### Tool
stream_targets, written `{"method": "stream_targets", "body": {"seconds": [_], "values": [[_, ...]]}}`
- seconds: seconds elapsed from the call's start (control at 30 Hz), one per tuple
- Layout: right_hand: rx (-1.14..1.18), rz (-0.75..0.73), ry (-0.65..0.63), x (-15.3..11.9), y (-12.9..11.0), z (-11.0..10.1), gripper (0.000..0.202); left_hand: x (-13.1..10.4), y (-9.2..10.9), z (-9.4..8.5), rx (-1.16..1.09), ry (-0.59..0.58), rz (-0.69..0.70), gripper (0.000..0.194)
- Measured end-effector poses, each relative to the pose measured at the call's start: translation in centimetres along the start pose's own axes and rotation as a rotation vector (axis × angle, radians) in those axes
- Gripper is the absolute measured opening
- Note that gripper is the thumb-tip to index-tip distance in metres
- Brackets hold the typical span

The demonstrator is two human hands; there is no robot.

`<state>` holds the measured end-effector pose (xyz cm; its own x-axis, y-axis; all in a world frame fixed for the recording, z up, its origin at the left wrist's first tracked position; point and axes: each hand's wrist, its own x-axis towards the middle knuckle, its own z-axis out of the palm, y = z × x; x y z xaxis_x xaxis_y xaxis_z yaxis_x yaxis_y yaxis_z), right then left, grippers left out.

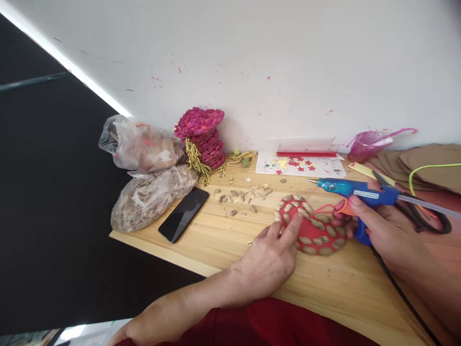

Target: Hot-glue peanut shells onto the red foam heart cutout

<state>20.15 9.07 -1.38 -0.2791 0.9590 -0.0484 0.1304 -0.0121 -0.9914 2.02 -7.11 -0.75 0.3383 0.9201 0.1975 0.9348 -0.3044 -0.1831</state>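
Observation:
A red heart-shaped piece (306,228) lies on the wooden table, with peanut shells (318,224) stuck along its border and inside it. My left hand (272,257) rests at its left side. The index finger is stretched out and its tip touches a shell near the middle; the other fingers are bent at the edge, and the hand grips nothing. My right hand (382,235) is closed around a blue glue gun (360,190) held above the heart's right side, nozzle pointing left. An orange cord loop (324,208) shows by the right fingers, partly hidden.
Loose peanut shells (245,196) lie left of the heart. Farther left are a black phone (183,214) and plastic bags (151,194). Behind stand stacked magenta pieces (201,122) and paper with star stickers (264,166). Scissors (425,216) and brown cardboard shapes (432,163) are at right.

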Motion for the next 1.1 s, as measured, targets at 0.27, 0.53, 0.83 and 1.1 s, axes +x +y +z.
{"method": "stream_targets", "body": {"seconds": [0.27, 0.53, 0.83, 1.1], "values": [[0.130, 0.013, -0.130, -0.6, -1.1, 0.3, 0.040, -1.0, -1.3, 1.7, -0.579, 0.279, -0.212, 0.047], [0.119, -0.020, -0.146, -0.3, -0.5, 0.1, 0.041, 0.4, -1.6, 1.7, -0.694, 0.343, -0.329, 0.024], [0.111, -0.087, -0.157, -0.3, -0.6, 0.1, 0.041, 0.6, -1.1, 1.5, -0.660, 0.300, -0.291, 0.021], [0.117, -0.074, -0.152, -0.2, -0.4, 0.1, 0.041, 1.2, -1.5, 1.0, -0.596, 0.202, -0.225, 0.024]]}}
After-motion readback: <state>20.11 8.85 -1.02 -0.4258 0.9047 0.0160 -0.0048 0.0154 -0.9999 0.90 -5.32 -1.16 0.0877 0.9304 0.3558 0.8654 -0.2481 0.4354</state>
